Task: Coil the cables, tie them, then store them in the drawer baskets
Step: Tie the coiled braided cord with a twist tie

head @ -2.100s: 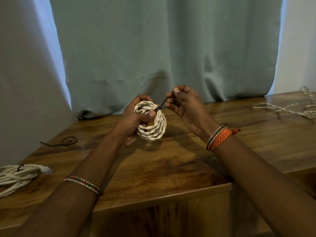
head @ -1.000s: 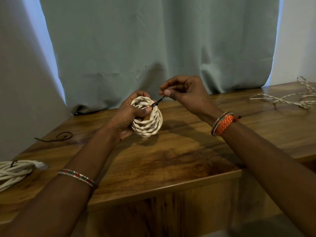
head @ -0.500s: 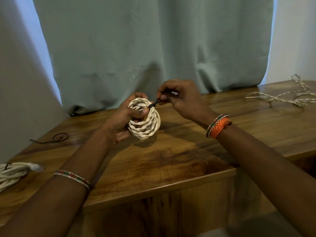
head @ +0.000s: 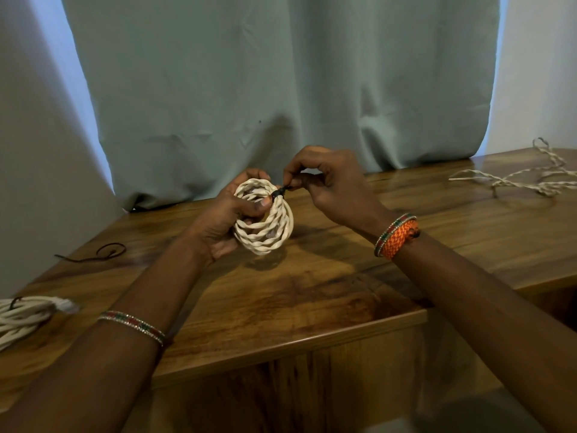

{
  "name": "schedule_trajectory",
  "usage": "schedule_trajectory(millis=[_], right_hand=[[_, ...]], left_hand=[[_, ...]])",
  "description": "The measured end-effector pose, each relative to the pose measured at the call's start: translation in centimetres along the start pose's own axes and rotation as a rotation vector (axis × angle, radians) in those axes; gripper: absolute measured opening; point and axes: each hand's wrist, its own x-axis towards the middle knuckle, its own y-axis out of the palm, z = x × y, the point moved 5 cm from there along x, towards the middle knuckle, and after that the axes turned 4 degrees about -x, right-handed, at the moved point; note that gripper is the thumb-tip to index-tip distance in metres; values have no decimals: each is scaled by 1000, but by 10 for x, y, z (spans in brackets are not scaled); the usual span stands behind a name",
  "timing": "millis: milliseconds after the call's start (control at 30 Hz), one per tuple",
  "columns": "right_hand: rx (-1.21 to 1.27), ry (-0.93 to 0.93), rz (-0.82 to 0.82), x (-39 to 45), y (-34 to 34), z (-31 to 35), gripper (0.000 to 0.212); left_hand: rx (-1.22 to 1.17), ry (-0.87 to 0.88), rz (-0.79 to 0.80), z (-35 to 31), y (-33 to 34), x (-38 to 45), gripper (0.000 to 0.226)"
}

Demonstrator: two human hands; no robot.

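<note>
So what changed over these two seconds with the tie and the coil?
The right hand slid down the thin black tie, from its long free tail to pinching close against the white twisted-cable coil. The left hand still grips that coil above the wooden tabletop.

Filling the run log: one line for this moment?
step: tying | left hand: holds coil | right hand: pinches tie | drawer: unseen

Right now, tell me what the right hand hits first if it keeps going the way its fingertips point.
Probably the coil: the right hand pinches the black tie there, fingertips pointing left at it.
</note>
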Motion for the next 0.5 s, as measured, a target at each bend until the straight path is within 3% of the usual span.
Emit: schedule_trajectory(millis=[500], right_hand=[[70, 43, -8, -5, 1, 1, 26]], left_hand=[[-20, -40, 11, 1, -1, -1, 33]])
